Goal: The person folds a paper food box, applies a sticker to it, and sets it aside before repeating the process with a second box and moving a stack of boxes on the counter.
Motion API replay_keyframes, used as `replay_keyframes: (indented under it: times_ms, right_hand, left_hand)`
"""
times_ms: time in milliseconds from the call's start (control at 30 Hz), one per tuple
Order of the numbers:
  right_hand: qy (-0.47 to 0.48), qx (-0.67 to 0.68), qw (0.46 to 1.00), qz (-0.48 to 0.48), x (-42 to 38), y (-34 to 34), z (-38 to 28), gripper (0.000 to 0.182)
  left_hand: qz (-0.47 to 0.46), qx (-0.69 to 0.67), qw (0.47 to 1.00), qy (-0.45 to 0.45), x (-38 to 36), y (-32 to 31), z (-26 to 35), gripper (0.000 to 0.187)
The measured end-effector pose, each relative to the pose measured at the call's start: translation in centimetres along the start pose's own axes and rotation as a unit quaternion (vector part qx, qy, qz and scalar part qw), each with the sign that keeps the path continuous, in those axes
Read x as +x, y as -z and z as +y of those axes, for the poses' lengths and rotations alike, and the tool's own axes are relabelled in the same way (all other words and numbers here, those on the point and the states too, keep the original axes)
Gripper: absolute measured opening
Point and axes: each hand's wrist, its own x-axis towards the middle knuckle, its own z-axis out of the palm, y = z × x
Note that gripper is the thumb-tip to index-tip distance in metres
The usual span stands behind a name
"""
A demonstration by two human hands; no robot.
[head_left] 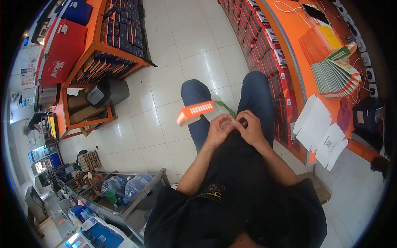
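Observation:
An orange, white and green folded card carton [200,109] hangs over my knees, its green flap running back to my fingertips. My left hand [220,129] is closed, with thumb and fingers pinched at the near end of that flap. Right beside it, my right hand [250,128] is closed in the same way, fingertips meeting the left ones. The exact grip at the flap's edge is partly hidden by my fingers.
To my right, an orange table [304,74] holds a fanned stack of flat cartons [333,78], a phone [315,14] and an unfolded white box [318,128]. Red boxes [278,89] fill the space below. A grey bin [112,91] and an orange shelf stand left.

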Motion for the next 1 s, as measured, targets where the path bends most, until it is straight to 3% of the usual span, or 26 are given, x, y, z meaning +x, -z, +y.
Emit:
replay_keyframes:
  times_ms: [167,233,267,300,400,533,633,700,733,800,933,1000]
  right_hand:
    - [0.018,-0.137,0.988,-0.075,0.3,0.6,0.3,0.016]
    - [0.001,-0.16,0.983,-0.086,0.5,0.5,-0.2,0.014]
    - [0.041,-0.171,0.982,-0.074,0.5,0.5,-1.0,0.011]
    - [0.08,-0.182,0.978,-0.064,0.5,0.6,-1.5,0.009]
    - [0.144,-0.191,0.966,-0.097,0.5,0.7,-2.2,0.009]
    - [0.123,-0.183,0.965,-0.142,0.9,0.9,-2.1,0.011]
    - [0.122,-0.143,0.98,-0.066,1.9,0.8,-3.9,0.015]
    - [0.173,-0.106,0.978,0.044,2.5,0.4,-4.5,0.019]
    - [0.176,-0.105,0.978,0.044,2.7,0.3,-4.6,0.019]
    - [0.184,-0.081,0.974,0.106,3.2,0.3,-4.5,0.02]
    - [0.176,-0.058,0.975,0.123,3.2,0.6,-5.6,0.014]
    - [0.129,0.026,0.986,0.106,3.4,0.4,-6.4,0.007]
  left_hand:
    - [-0.095,0.036,0.994,0.041,-0.3,0.3,2.4,0.03]
    - [0.022,-0.072,0.996,-0.045,-0.6,0.0,4.3,0.032]
    - [0.023,-0.146,0.989,-0.026,-0.2,0.3,5.3,0.032]
    - [0.024,-0.145,0.989,-0.024,-0.1,0.5,6.0,0.032]
    - [0.14,-0.111,0.984,0.006,0.1,0.1,7.9,0.021]
    - [0.16,-0.039,0.986,-0.032,0.2,0.3,8.0,0.023]
    - [0.158,-0.034,0.985,-0.059,-0.2,-1.5,8.8,0.03]
    - [0.168,0.005,0.983,-0.075,-0.2,-1.9,8.3,0.036]
    - [0.169,0.006,0.982,-0.079,-0.2,-1.6,8.0,0.036]
    - [0.177,0.096,0.972,-0.121,0.1,-1.1,7.7,0.035]
    - [0.192,0.162,0.958,-0.137,-0.6,-1.7,8.0,0.026]
    - [0.183,0.161,0.968,-0.065,-0.6,-2.6,8.5,0.026]
